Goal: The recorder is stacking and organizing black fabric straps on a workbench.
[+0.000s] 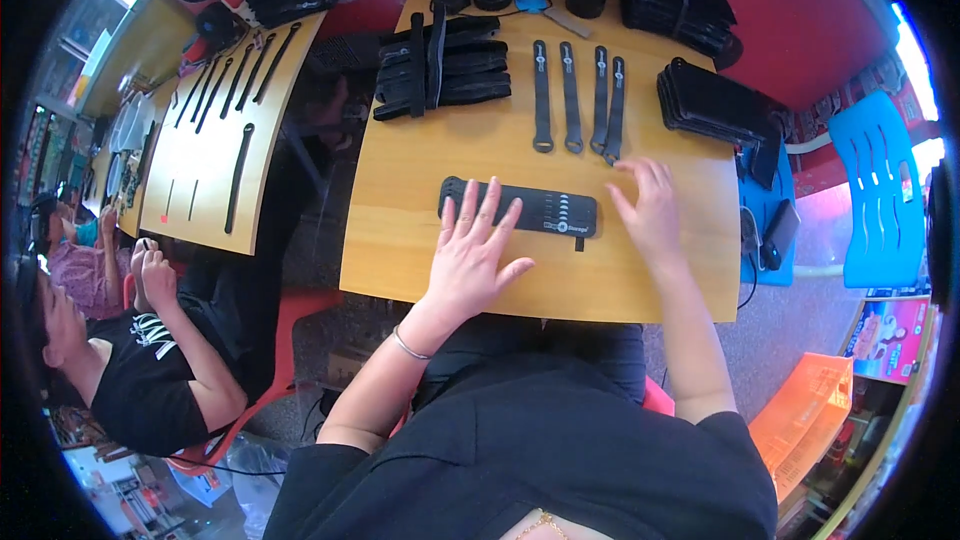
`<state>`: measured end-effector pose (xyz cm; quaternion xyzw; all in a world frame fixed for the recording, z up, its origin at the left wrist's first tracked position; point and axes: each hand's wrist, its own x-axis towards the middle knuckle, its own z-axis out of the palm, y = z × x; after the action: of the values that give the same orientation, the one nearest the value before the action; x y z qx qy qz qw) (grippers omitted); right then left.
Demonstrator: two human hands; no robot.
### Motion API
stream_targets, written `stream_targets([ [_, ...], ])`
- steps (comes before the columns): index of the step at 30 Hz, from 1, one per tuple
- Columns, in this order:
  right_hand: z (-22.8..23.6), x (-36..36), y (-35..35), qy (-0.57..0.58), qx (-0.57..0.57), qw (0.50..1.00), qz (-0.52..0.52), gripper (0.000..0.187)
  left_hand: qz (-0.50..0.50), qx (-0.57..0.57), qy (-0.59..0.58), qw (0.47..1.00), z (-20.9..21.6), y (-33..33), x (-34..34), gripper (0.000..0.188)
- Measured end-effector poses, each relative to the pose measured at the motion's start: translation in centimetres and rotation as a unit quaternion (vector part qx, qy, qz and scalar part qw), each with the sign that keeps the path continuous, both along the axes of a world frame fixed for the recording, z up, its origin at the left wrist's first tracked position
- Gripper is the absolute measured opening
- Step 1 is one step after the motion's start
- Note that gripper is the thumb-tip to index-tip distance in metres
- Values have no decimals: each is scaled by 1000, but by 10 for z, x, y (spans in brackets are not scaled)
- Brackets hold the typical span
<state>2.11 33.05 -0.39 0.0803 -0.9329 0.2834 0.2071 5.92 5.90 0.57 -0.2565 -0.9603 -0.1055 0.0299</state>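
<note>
A wooden table [395, 230], one flat pack [571, 215], four straps [571, 100].
An orange box [800, 425] sits at four o'clock, its inside hidden. The pack lies near six, its long side running nine to three, white print toward three. The left hand [472, 255] is spread wide over it, gripping nothing. The right hand [652, 215], half open, is by the straps near one; I can't tell if it grips.

Tan table [395, 200], grey straps [571, 100] (four), black panel [533, 208]
</note>
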Motion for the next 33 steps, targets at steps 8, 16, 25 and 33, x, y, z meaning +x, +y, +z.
stream_targets([
  [8, -23, -31, 0, 2, 2, 998, -71, 41, -106, 84, 17, 991, 8, 56, -36, 65],
  [16, -32, -34, 7, 46, 18, 997, -51, 22, -145, 33, 91, 985, -22, 110, -90, 55],
  [25, 0, 1, 13, 107, -33, 989, -100, 11, -135, 18, 78, 988, -31, 117, -98, 52],
  [33, 17, 18, 13, 30, -161, 981, -104, 13, -165, 120, 105, 973, -17, 126, -88, 49],
])
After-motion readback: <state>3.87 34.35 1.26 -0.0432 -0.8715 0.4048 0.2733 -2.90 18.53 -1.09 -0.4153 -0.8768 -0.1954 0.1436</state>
